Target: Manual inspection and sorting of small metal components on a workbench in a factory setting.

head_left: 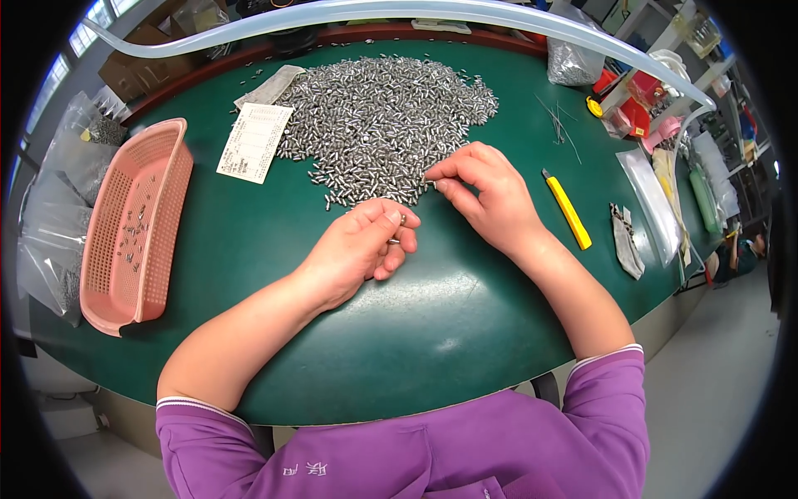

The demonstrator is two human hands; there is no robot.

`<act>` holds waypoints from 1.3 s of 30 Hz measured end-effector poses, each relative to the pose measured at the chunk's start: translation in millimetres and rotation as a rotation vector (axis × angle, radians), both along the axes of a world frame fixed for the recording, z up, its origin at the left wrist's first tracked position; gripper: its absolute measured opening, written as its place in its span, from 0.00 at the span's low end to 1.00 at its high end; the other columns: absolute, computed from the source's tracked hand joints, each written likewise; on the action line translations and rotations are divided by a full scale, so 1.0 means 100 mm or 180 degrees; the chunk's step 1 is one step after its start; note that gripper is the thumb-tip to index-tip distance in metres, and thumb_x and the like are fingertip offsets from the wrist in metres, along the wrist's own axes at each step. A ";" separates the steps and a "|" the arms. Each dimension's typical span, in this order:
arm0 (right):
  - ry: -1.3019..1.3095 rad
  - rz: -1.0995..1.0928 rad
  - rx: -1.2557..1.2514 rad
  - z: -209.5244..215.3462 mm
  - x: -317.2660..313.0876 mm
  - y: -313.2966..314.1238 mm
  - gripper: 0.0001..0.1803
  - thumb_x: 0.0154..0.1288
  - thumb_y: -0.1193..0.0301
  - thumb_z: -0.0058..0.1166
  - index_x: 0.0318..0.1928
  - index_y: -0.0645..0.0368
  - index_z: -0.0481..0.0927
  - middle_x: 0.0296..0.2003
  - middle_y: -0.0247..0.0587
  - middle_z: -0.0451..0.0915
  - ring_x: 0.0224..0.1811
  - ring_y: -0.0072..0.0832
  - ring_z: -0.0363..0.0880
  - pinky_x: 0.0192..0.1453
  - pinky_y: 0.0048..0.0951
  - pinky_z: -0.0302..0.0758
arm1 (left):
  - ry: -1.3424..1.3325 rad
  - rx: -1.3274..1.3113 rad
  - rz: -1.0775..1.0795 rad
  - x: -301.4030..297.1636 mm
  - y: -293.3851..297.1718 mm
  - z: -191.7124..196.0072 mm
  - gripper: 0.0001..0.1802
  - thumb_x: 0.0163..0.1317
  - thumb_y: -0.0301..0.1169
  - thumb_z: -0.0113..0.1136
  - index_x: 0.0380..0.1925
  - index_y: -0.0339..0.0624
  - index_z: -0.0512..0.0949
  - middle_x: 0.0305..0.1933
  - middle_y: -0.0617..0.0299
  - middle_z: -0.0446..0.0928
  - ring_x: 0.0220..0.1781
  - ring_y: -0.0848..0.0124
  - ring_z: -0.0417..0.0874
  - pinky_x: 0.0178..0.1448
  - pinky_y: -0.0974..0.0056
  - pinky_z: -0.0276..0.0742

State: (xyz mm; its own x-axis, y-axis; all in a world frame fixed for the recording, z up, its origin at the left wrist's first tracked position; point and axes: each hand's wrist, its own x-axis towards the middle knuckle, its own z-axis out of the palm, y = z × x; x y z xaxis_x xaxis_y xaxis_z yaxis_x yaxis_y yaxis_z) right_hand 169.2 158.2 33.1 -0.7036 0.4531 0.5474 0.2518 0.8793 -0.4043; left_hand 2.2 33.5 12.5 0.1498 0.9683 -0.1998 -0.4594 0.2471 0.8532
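Observation:
A wide heap of small silvery metal pins covers the far middle of the green table. My left hand is at the heap's near edge, its fingers curled around a few of these metal pins, which glint between thumb and fingertips. Just right of it, my right hand reaches to the heap's right near edge. Its thumb and forefinger are pinched together at a small metal pin, partly hidden by the fingertips.
A pink plastic basket with several loose pins stands at left, beside clear bags of metal parts. A paper slip lies by the heap. To the right are a yellow utility knife, thin wires and a cloth piece.

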 end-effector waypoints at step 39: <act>0.0118 0.0209 -0.1248 0.05 -0.05 -0.17 0.05 0.58 0.78 0.54 0.36 0.60 0.77 0.32 0.33 0.72 0.31 0.20 0.71 0.35 0.21 0.71 | 0.0030 0.0141 0.0024 0.00 0.00 -0.01 0.09 0.64 0.30 0.51 0.41 0.38 0.68 0.31 0.63 0.72 0.24 0.81 0.67 0.25 0.77 0.64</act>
